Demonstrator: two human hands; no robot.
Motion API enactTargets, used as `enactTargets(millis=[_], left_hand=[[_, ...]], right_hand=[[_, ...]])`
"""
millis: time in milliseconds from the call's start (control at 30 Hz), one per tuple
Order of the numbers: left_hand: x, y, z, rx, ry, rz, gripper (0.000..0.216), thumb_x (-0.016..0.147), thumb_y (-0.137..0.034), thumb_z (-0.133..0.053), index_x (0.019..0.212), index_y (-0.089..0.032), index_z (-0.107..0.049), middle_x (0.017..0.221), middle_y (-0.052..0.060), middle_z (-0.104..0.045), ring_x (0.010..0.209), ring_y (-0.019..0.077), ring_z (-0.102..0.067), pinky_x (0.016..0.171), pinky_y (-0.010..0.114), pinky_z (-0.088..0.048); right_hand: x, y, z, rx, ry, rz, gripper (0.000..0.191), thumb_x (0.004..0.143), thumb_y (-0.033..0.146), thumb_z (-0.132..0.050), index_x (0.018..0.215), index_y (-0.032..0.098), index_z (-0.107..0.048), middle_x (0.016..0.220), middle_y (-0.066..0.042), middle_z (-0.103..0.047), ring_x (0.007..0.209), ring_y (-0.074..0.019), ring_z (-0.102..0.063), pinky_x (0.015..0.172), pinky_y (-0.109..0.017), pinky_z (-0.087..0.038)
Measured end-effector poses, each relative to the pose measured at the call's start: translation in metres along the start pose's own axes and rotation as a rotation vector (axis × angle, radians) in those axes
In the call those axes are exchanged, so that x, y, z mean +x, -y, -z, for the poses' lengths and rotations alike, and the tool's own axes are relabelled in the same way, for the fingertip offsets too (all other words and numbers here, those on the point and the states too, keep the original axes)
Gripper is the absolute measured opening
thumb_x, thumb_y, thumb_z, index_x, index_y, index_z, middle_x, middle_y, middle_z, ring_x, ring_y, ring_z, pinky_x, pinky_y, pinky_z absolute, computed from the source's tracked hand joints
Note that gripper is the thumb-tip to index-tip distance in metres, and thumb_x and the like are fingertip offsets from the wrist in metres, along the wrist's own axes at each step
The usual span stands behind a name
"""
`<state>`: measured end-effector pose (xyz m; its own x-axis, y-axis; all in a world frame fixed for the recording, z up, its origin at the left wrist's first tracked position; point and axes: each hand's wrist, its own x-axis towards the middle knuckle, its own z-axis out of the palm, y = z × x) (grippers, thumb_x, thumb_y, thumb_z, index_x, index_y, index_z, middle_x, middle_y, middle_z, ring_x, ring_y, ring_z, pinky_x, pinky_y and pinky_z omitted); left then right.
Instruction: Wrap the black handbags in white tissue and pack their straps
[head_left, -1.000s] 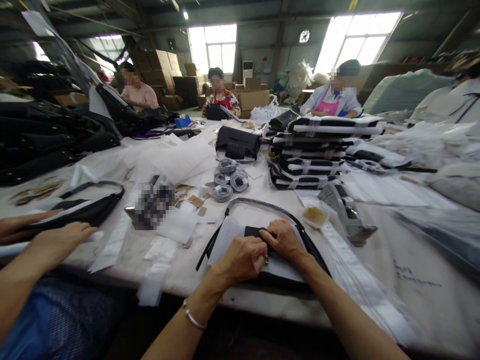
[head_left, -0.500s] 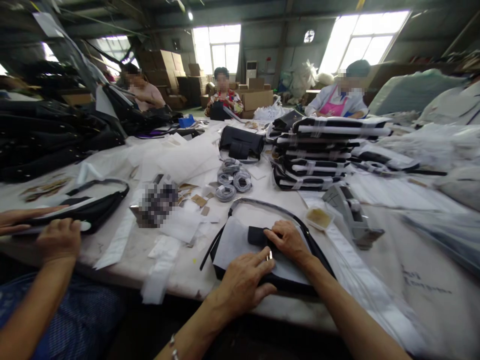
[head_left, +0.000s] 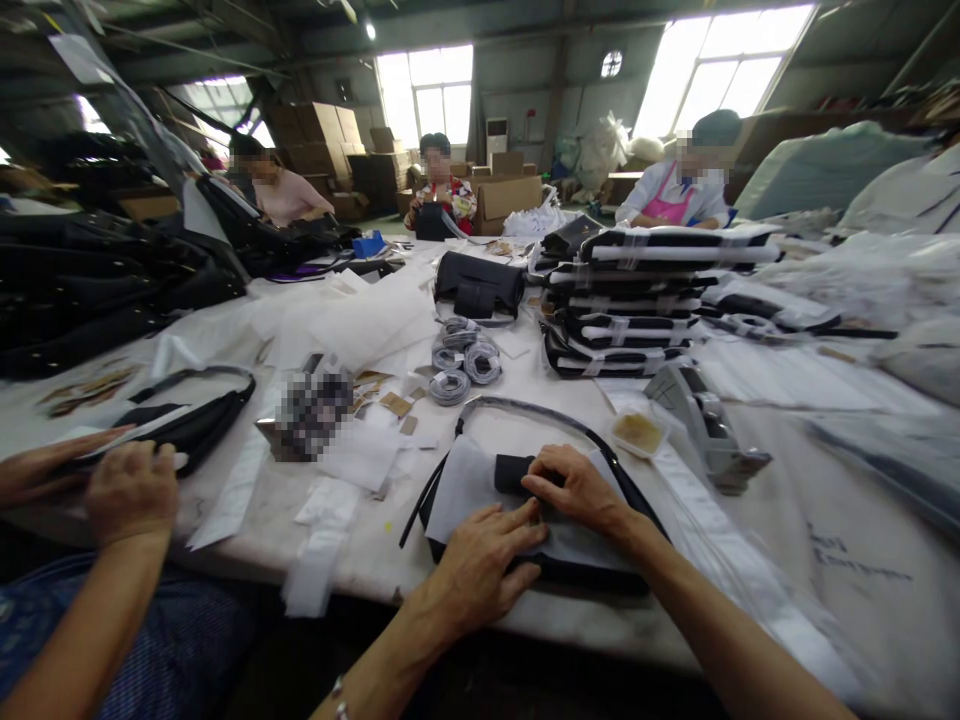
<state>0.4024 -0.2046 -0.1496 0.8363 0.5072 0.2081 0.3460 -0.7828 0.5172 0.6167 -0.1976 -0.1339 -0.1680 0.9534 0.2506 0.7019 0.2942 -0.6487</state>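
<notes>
A black handbag (head_left: 615,575) lies on the table in front of me, its curved strap pointing away. White paper (head_left: 463,490) covers much of its upper face, with a black tab (head_left: 511,474) lying over the sheet. My left hand (head_left: 484,560) rests on the paper and the bag's near part, fingers stretched out and thumb apart. My right hand (head_left: 576,488) has curled fingers at the right end of the tab, thumb and forefinger close together on it. A small metal piece by my left fingertips is mostly hidden.
A tape dispenser (head_left: 701,425) and a small tray (head_left: 639,434) stand to the right. Beyond are coiled grey cords (head_left: 465,360), another black bag (head_left: 480,283) and stacked wrapped bags (head_left: 622,305). At left, a co-worker's hands (head_left: 135,490) work on a black bag (head_left: 217,410).
My right hand's fingers have shifted slightly left over the tab and curled more. My left hand has slid slightly left, and the shiny metal by its fingertips shows less. The co-worker's near hand moved right.
</notes>
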Motion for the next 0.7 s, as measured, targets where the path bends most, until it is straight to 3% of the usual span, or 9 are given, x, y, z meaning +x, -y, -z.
enactTargets(millis=[133,333,433,533,633,700], left_hand=[[-0.004,0.003,-0.004,-0.015,-0.075,-0.027,0.043,0.089,-0.028,-0.064,0.132,-0.026,-0.057,0.143,0.007,-0.054,0.128,0.0240,-0.053,0.112,0.044,-0.039],[-0.004,0.003,-0.010,-0.086,-0.196,-0.004,0.032,0.091,-0.028,-0.063,0.123,-0.024,-0.064,0.120,0.007,-0.066,0.112,0.0222,-0.062,0.105,0.039,-0.046],[0.007,-0.003,-0.010,-0.155,-0.214,0.135,0.017,0.093,-0.025,-0.059,0.105,-0.025,-0.070,0.105,0.003,-0.071,0.099,0.0187,-0.066,0.094,0.031,-0.050],[0.021,-0.011,-0.008,-0.097,-0.185,0.347,0.006,0.086,-0.026,-0.068,0.092,-0.024,-0.067,0.093,0.000,-0.071,0.090,0.0186,-0.067,0.085,0.030,-0.050],[0.031,-0.018,-0.007,0.022,-0.143,0.495,0.020,0.078,-0.029,-0.076,0.091,-0.021,-0.062,0.088,0.000,-0.069,0.087,0.0216,-0.066,0.081,0.033,-0.049],[0.032,-0.020,-0.008,0.061,-0.132,0.495,0.023,0.078,-0.028,-0.075,0.096,-0.021,-0.061,0.092,0.001,-0.069,0.089,0.0225,-0.065,0.082,0.035,-0.048]], right_hand=[[-0.009,0.014,0.008,0.136,0.177,-0.069,0.014,0.088,0.029,-0.061,0.083,0.023,-0.072,0.082,0.000,-0.071,0.076,-0.0161,-0.063,0.071,-0.027,-0.044],[-0.023,0.005,0.004,0.075,0.144,-0.094,0.014,0.088,0.026,-0.061,0.089,0.025,-0.075,0.088,-0.001,-0.075,0.085,-0.0182,-0.066,0.083,-0.030,-0.044],[-0.025,0.001,0.000,0.053,0.133,-0.098,0.014,0.089,0.028,-0.061,0.088,0.025,-0.075,0.089,-0.001,-0.075,0.086,-0.0184,-0.066,0.086,-0.031,-0.043],[-0.026,-0.001,-0.001,0.092,0.140,-0.138,0.015,0.089,0.029,-0.060,0.086,0.025,-0.075,0.086,0.001,-0.075,0.082,-0.0173,-0.066,0.082,-0.029,-0.044],[-0.026,-0.001,-0.001,0.162,0.161,-0.197,0.016,0.088,0.030,-0.060,0.086,0.025,-0.075,0.080,0.002,-0.075,0.074,-0.0158,-0.066,0.072,-0.026,-0.045],[-0.026,0.000,-0.001,0.163,0.160,-0.215,0.016,0.088,0.031,-0.060,0.087,0.025,-0.075,0.079,0.002,-0.075,0.072,-0.0157,-0.066,0.070,-0.026,-0.045]])
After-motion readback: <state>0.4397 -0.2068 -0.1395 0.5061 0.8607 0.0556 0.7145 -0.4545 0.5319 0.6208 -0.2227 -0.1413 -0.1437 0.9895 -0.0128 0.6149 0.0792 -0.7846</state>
